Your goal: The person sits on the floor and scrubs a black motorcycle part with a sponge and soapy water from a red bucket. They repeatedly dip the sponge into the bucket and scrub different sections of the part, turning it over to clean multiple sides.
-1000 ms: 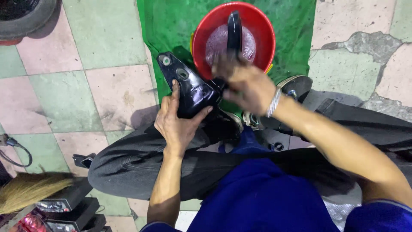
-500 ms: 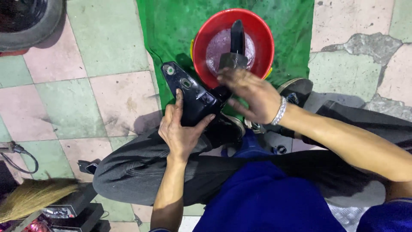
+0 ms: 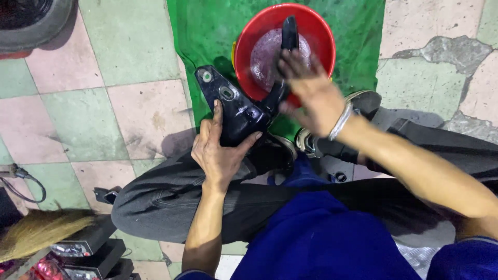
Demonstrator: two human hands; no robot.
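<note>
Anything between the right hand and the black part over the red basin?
Nothing visible. The right hand is already on the black part where its upper arm rises over the red basin. The left hand grips the part's lower end from below.

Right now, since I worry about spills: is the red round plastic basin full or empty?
Neither: the red round plastic basin holds some murky, foamy liquid in its middle, well below the rim. The depth cannot be told.

Glossy black metal bracket tilted over red basin.
</note>
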